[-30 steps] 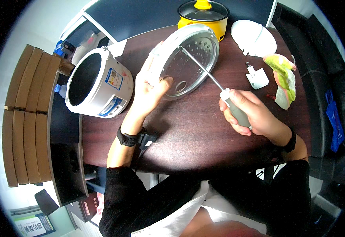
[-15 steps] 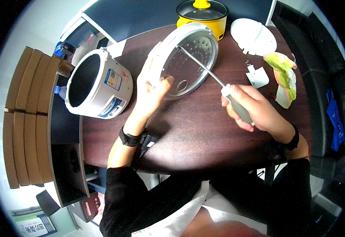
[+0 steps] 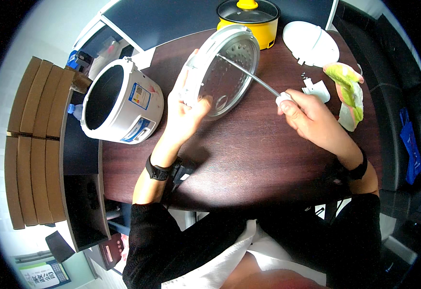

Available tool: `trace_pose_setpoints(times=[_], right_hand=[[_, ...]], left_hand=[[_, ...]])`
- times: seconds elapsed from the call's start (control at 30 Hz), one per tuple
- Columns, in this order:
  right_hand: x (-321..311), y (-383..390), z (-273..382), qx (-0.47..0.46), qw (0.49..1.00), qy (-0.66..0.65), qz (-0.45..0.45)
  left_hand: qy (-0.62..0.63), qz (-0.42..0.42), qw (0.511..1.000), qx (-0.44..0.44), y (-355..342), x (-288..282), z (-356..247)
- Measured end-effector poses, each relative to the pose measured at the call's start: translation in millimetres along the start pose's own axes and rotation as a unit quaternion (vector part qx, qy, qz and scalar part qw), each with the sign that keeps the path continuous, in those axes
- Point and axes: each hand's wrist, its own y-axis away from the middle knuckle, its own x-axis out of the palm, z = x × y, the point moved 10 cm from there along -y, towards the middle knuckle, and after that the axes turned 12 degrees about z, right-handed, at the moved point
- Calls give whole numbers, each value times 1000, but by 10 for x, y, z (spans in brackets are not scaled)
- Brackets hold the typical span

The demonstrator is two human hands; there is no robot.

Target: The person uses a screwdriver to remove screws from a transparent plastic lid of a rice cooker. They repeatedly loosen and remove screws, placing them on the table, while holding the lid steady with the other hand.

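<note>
My left hand grips a rice cooker lid by its near left rim, holding it tilted above the table with its dimpled metal inner side turned to the right. My right hand is wrapped round the pale handle of a screwdriver. The screwdriver's long shaft points up and left, and its tip meets the lid's inner side near the upper left rim. Left of the lid stands the white rice cooker body, uncovered, its dark inside showing.
A yellow pot with a glass lid stands at the back. Back right lie a white oval cover, a small white plastic part beside tiny screws, and a green-and-pink cloth. Cardboard boxes are stacked far left.
The lid has turned slightly, so its inner side shows narrower. My right hand has shifted a little right and rolled over the handle; the screwdriver tip stays at the lid.
</note>
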Motion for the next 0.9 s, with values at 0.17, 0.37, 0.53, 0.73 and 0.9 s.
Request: trace_pose_setpoints(times=[0.17, 0.37, 0.53, 0.73, 0.9], right_hand=[[-338, 175, 357, -41, 933, 330, -140], [-167, 119, 102, 49, 992, 111, -27], [438, 99, -176, 104, 911, -384, 110], [625, 70, -211, 78, 881, -450, 128], [-49, -9, -32, 5, 997, 76, -33]], left_hand=[[-4, 30, 1000, 7, -29, 28, 76], [24, 21, 999, -23, -36, -30, 153], [2, -8, 1000, -19, -23, -73, 158], [17, -8, 1000, -9, -20, -37, 137], [14, 6, 1000, -5, -8, -30, 95]])
